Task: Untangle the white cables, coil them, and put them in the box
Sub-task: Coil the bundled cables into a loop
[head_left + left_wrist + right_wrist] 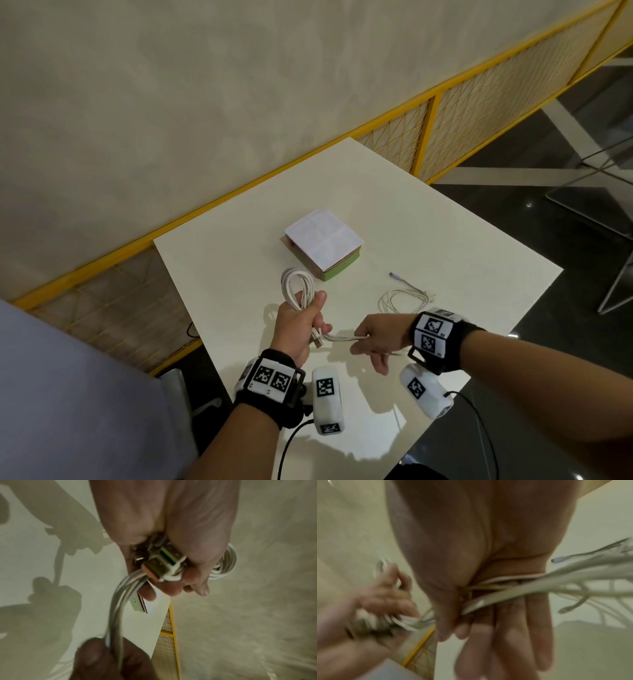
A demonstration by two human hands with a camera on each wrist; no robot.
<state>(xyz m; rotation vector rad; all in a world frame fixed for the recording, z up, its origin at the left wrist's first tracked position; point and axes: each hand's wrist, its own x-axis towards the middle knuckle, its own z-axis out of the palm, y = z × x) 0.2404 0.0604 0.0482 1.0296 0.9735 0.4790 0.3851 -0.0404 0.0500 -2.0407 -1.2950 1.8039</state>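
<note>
we are mid-coil: our left hand [301,329] grips the looped white cable bundle [297,289] above the table [445,240], while our right hand [375,337] pinches its trailing strands, other fingers loose. we judge the next move calls for wrapping that tail around, then lifting the paper off the box [337,269]. the left wrist view alone shows 2 usb plugs [161,561] at the fist; the head view alone shows the thin cable [404,298] loose on the table.

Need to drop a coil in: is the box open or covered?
Covered. In the head view a white paper lies flat across the top of the box.
</note>
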